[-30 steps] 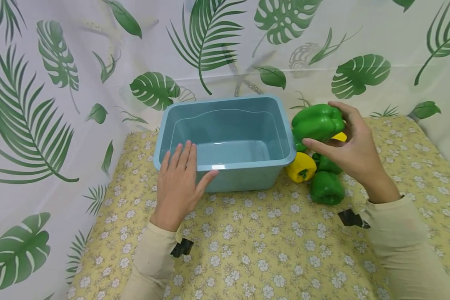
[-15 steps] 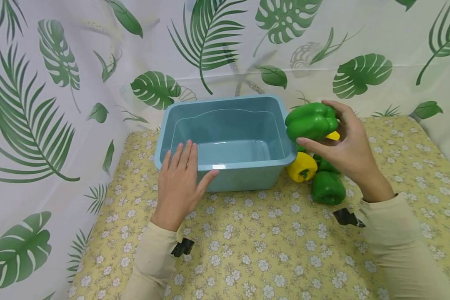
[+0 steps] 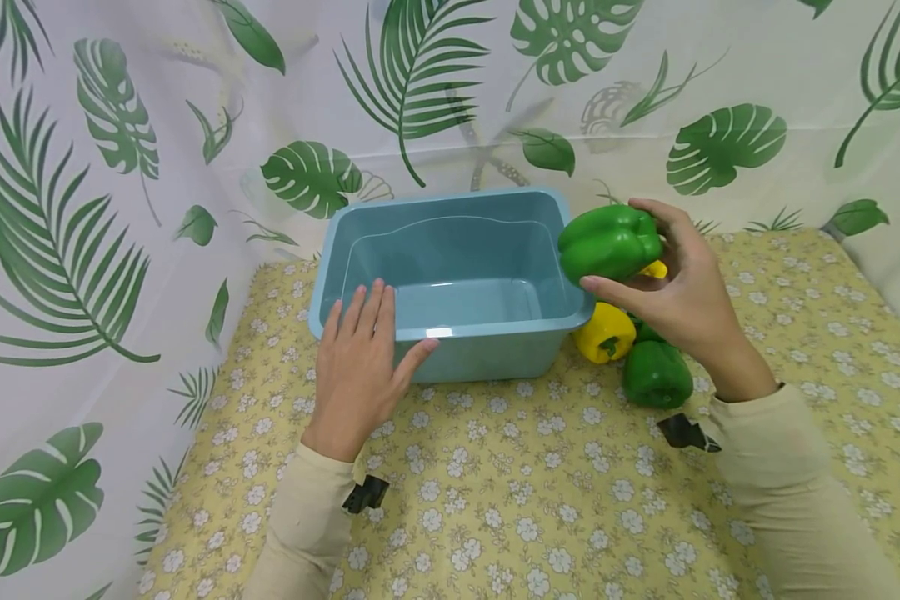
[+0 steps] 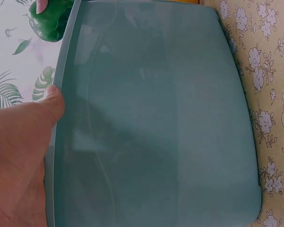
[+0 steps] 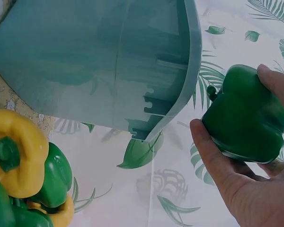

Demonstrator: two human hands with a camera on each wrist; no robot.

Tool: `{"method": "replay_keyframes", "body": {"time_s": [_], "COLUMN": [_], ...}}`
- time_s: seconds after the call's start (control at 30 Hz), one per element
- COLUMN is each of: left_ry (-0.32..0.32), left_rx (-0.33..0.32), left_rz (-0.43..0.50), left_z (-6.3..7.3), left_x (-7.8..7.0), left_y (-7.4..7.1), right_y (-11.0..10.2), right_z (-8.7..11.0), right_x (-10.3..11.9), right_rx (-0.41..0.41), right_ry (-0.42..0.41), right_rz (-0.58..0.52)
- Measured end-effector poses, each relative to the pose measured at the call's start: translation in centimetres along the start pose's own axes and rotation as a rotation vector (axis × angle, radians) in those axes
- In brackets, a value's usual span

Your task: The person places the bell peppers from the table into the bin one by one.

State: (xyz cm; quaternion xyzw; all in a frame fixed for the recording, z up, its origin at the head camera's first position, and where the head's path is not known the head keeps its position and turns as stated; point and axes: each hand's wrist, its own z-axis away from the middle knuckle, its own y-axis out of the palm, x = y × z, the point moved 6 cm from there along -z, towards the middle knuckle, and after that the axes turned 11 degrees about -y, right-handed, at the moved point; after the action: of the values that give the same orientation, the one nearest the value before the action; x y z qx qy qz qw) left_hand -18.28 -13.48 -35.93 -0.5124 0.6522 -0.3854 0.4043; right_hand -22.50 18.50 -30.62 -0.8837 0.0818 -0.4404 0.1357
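Observation:
My right hand [image 3: 686,304] grips a green bell pepper [image 3: 609,243] between thumb and fingers, held up at the right rim of a blue-grey plastic tub [image 3: 480,354]. In the right wrist view that pepper [image 5: 246,116] is apart from the tub wall, its stem turned toward the tub. My left hand [image 3: 356,371] rests on the tub's near rim at the left, fingers straight and reaching over the inside. The left wrist view shows the left thumb [image 4: 52,101] along the rim. No things show on the visible tub floor.
Right of the tub lie more peppers: a yellow pepper [image 3: 603,333], a green pepper [image 3: 657,375] and others partly hidden behind the right hand. A flowered yellow cloth [image 3: 495,500] covers the table. Leaf-printed sheeting [image 3: 435,100] hangs behind and at the left.
My right hand has carried the green bell pepper leftward, from beside the tub to over its right rim. The left hand and the tub have stayed in place.

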Motion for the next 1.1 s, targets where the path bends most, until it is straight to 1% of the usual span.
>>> {"method": "replay_keyframes", "body": {"time_s": [0.1,0.4,0.67,0.87,1.1], "left_ry": [0.002,-0.012,-0.013,-0.012,-0.017], "left_rx": [-0.002,0.028,0.028,0.019,0.031], "left_rz": [-0.004,-0.013,-0.013,-0.014,-0.018], "left_z": [0.0,-0.1,0.0,-0.1,-0.2], "left_x": [0.0,0.0,0.1,0.1,0.1], "left_y": [0.0,0.2,0.2,0.1,0.3], "right_y": [0.1,0.5,0.9,1.2,1.6], "right_z": [0.0,-0.2,-0.1,-0.2,-0.2], "right_x": [0.0,0.3,0.5,0.5,0.5], "right_rx": [0.004,0.019,0.032,0.035,0.049], "right_ry": [-0.006,-0.048,-0.038,-0.029,-0.024], "right_rz": [0.003,0.027,0.045,0.033,0.017]}}
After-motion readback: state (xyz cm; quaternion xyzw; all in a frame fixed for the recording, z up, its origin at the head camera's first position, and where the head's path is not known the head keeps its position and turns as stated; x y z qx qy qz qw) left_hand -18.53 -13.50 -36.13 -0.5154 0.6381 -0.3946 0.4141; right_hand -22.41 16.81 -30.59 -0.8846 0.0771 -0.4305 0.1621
